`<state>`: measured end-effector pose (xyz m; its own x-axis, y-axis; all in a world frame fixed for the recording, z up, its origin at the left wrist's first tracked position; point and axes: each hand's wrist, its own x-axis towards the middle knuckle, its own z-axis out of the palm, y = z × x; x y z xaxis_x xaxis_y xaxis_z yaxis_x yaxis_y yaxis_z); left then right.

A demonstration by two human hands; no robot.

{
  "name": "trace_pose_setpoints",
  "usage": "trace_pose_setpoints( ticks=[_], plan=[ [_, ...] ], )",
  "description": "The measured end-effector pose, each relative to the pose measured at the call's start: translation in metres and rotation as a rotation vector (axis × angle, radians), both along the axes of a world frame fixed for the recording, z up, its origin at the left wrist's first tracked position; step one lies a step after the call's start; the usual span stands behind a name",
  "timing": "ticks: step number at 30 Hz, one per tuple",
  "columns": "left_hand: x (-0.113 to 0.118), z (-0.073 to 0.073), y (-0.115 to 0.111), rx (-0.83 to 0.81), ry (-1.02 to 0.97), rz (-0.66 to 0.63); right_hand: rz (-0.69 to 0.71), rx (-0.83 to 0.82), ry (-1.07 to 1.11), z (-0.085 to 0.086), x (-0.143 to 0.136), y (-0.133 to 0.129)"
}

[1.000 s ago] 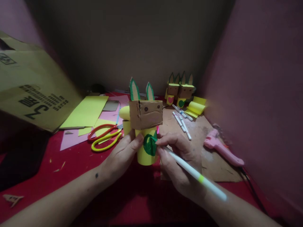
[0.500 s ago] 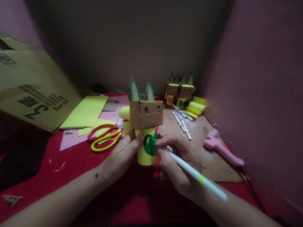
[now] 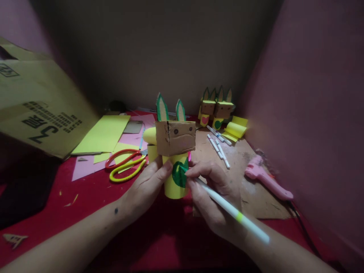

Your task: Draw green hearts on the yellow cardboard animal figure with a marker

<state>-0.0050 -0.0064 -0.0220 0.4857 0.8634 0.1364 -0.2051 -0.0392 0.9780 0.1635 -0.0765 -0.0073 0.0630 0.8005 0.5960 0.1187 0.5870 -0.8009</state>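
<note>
My left hand (image 3: 148, 180) is gripping the paper toy (image 3: 176, 138), dead centre, from nine o'clock, apparently steadying it; now my right hand (image 3: 217, 195) is pinching the marker (image 3: 223, 203), barrel slanting towards four o'clock, likely leaving the green patch (image 3: 177, 177) in view!

Dim light; a red, possibly cloth-covered table (image 3: 85, 197) before a grey back wall (image 3: 165, 49), a mauve wall (image 3: 313, 94) at right.

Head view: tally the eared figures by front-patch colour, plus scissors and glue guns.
Green-patched figures: 2, one in the left hand, one at the back
Pink-patched figures: 1
Scissors: 1
Glue guns: 1
Total: 5
</note>
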Motion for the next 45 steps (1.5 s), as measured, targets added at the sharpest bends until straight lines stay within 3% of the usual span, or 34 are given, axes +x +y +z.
trace_pose_setpoints(
  ticks=[15, 23, 37, 45],
  plan=[
    [-0.0013, -0.0002, -0.0002, 0.006, -0.001, 0.005, 0.004, -0.042, 0.017, -0.0021, -0.0005, -0.0011],
    [-0.0006, 0.0019, -0.0015, 0.008, 0.027, 0.003, -0.021, 0.092, -0.088, -0.0027, 0.0028, 0.0020],
    [0.0020, 0.0045, -0.0010, 0.026, 0.006, 0.000, 0.004, 0.055, -0.100, -0.0001, 0.0028, -0.0002],
    [-0.0016, -0.0014, -0.0002, -0.002, 0.039, 0.021, -0.008, -0.001, -0.018, -0.0002, 0.0003, -0.0016]
  ],
)
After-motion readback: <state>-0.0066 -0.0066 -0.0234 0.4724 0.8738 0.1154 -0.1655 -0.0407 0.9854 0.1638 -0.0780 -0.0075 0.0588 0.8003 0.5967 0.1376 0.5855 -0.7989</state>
